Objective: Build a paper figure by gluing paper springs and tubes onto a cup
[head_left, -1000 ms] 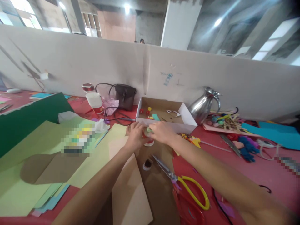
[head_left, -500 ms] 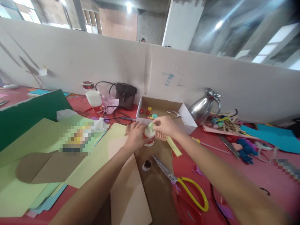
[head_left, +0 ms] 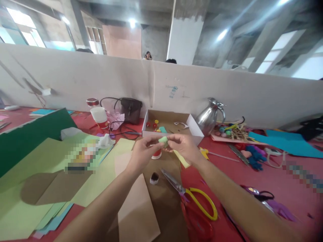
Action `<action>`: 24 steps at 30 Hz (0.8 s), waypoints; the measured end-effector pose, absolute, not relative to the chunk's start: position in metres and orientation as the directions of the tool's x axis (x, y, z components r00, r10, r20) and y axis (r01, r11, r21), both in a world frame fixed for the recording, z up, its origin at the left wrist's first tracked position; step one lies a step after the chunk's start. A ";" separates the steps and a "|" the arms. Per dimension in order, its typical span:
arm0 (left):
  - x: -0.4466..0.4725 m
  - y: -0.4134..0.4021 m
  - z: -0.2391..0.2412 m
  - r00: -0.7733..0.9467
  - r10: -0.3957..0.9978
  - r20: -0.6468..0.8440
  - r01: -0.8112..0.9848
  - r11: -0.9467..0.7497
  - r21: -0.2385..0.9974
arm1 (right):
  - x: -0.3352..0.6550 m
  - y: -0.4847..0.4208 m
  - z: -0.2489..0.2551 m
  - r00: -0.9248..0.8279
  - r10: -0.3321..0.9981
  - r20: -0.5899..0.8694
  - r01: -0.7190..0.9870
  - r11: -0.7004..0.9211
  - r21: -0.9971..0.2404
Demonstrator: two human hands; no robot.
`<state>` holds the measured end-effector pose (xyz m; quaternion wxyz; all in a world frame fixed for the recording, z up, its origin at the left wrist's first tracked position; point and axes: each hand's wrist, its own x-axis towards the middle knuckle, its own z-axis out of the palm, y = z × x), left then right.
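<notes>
My left hand (head_left: pixel 144 152) and my right hand (head_left: pixel 183 147) meet above the work area, both pinching a small light-green paper piece (head_left: pixel 163 140) that looks curled or folded. Just beneath them stands a red and white paper cup (head_left: pixel 156 154), its upper part hidden by my fingers. Closer to me, a small white piece with a dark top (head_left: pixel 154 178) lies on brown card (head_left: pixel 171 208). Scissors with yellow and red handles (head_left: pixel 180 189) rest to its right. A pale yellow paper strip (head_left: pixel 182 159) lies by my right hand.
Behind my hands is an open white box (head_left: pixel 196 129) with small pieces inside. A metal jug (head_left: pixel 207 117) stands to its right, a dark bag (head_left: pixel 131 111) to its left. Green and yellow paper sheets (head_left: pixel 32 168) cover the left side. A white partition (head_left: pixel 113 77) runs along the back.
My left hand has come off the cup and joined my right hand on the green paper piece, which is now lifted off the cup's top. The view has tilted up slightly.
</notes>
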<state>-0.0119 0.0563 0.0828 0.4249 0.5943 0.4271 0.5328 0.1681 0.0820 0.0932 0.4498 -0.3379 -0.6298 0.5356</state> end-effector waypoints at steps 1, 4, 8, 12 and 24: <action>-0.008 0.049 0.084 0.060 0.969 0.240 0.003 -0.240 0.971 | 0.168 0.071 0.094 -0.362 0.906 0.221 -0.042 0.221 -0.974; 0.000 0.029 0.083 -0.032 0.976 0.218 -0.048 -0.219 0.975 | 0.168 0.042 0.095 -0.322 0.910 0.261 -0.014 0.272 -0.962; 0.008 0.008 0.078 -0.067 0.967 0.246 -0.128 -0.253 0.959 | 0.169 0.013 0.094 -0.259 0.901 0.348 0.011 0.363 -0.932; 0.014 -0.011 0.074 -0.004 0.982 0.189 -0.230 -0.184 0.956 | 0.175 -0.009 0.092 -0.184 0.877 0.445 0.127 0.470 -0.874; 0.030 -0.039 0.066 0.083 0.994 0.074 -0.391 -0.036 0.919 | 0.193 -0.040 0.076 -0.163 0.826 0.539 0.204 0.563 -0.801</action>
